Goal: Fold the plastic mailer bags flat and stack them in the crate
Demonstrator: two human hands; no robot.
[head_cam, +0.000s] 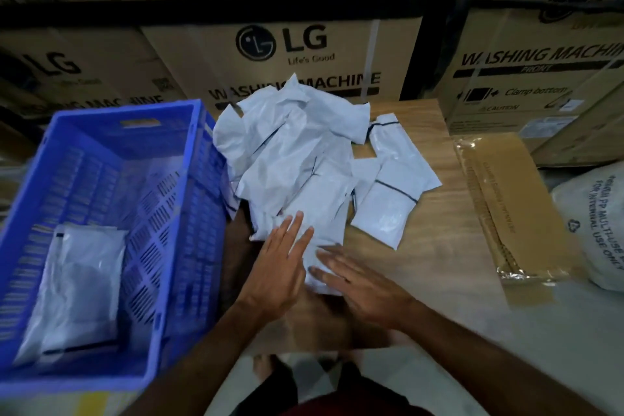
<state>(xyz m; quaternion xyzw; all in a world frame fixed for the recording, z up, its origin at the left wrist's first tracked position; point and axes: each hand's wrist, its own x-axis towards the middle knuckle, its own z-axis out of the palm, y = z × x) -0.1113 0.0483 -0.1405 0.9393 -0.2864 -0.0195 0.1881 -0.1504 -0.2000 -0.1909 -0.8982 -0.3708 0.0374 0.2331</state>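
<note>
A heap of crumpled white mailer bags (290, 142) lies on the wooden table (429, 246). One bag (320, 213) stretches from the heap toward me. My left hand (280, 267) lies flat on its left edge with straight fingers. My right hand (358, 284) presses flat on its near end, fingers pointing left. A folded bag (388, 209) with a dark stripe rests to the right of the heap. The blue crate (111, 199) stands on the left, with folded bags (81, 284) stacked in its near left corner.
Large cardboard washing-machine boxes (287, 54) wall off the back. A flat cardboard sheet wrapped in plastic (506, 213) lies at the table's right edge. A white sack (597, 230) sits at the far right. My feet and the floor show below the table edge.
</note>
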